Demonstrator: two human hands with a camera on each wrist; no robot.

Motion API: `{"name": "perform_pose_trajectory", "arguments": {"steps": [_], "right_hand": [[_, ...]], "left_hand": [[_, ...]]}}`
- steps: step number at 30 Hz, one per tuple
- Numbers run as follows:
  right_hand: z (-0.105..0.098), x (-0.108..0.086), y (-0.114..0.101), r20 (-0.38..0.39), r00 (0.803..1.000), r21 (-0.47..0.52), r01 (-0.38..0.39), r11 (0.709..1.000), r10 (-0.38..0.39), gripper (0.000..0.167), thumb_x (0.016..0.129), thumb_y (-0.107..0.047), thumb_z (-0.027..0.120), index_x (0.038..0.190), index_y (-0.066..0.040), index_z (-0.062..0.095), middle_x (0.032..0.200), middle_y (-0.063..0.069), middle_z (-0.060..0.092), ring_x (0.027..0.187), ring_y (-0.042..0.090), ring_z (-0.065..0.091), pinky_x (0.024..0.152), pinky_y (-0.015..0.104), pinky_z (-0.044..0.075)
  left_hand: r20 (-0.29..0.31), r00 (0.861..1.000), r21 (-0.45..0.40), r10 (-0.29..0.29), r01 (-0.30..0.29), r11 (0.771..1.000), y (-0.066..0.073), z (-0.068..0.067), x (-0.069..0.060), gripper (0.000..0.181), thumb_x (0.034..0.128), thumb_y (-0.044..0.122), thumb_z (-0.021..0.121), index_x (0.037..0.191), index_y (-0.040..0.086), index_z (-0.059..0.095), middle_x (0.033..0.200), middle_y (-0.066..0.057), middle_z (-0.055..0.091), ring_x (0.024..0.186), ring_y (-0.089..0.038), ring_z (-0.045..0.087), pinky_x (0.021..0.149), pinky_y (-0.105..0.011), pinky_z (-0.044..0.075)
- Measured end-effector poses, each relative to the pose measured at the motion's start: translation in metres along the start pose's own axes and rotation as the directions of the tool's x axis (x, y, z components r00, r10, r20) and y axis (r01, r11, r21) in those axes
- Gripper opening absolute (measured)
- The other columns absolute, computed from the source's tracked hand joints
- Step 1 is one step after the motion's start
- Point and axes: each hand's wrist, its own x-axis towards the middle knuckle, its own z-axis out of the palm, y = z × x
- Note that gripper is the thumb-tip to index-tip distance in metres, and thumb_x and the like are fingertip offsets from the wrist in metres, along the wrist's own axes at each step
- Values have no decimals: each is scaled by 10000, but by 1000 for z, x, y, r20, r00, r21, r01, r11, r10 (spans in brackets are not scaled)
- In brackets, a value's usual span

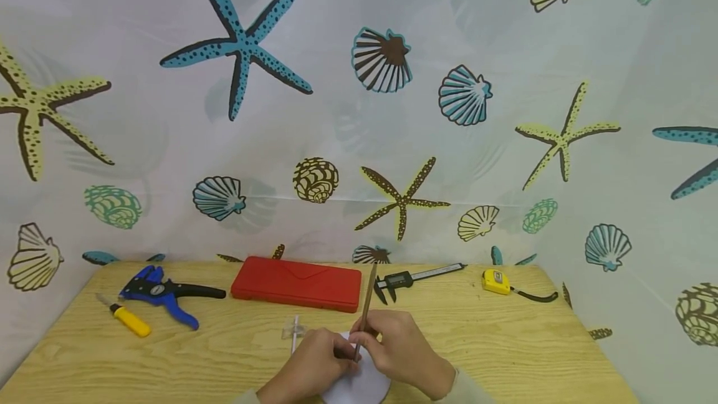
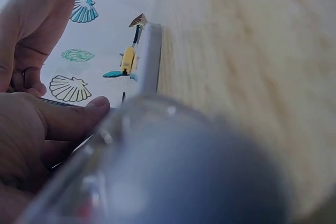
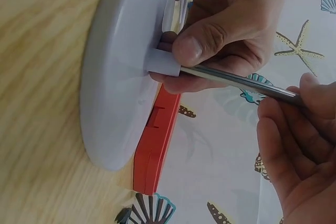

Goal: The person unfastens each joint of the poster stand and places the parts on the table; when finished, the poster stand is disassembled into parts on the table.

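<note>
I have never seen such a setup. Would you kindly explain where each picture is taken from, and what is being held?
There is no machine here: a person works with two bare hands. The wide picture comes from a camera worn on the head; the other two come from cameras on the wrists. The right hand grips a metal rod; the left hand pinches the short white socket where the rod meets a round white base. On the wooden table lie a yellow-handled tool, blue-and-black pliers, a red case, a digital caliper and a yellow tape measure.
</note>
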Motion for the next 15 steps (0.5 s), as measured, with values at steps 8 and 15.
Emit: {"name": "perform_pose_trajectory", "arguments": {"steps": [8, 15], "right_hand": [[0, 1, 0, -6, 1000, -15, -1, 1000, 1, 64, 881, -109, 762, 860, -103, 702, 789, -17, 730, 717, -9, 663, 644, 91, 512], [1, -1, 0, -4, 1000, -13, 4, 1000, -4, 59, 888, -131, 749, 867, -94, 707, 781, -14, 728, 712, -7, 669, 652, 67, 501]], "left_hand": [[-2, 1000, 12, -1, 1, 1000, 1, -2, 1, 49, 803, 84, 809, 846, 107, 815, 777, 31, 780, 787, -42, 667, 668, -240, 540], [-12, 1000, 22, -25, 26, 999, 2, -1, 0, 23, 799, 117, 822, 782, 114, 806, 744, 57, 769, 778, -37, 645, 656, -235, 514]]}}
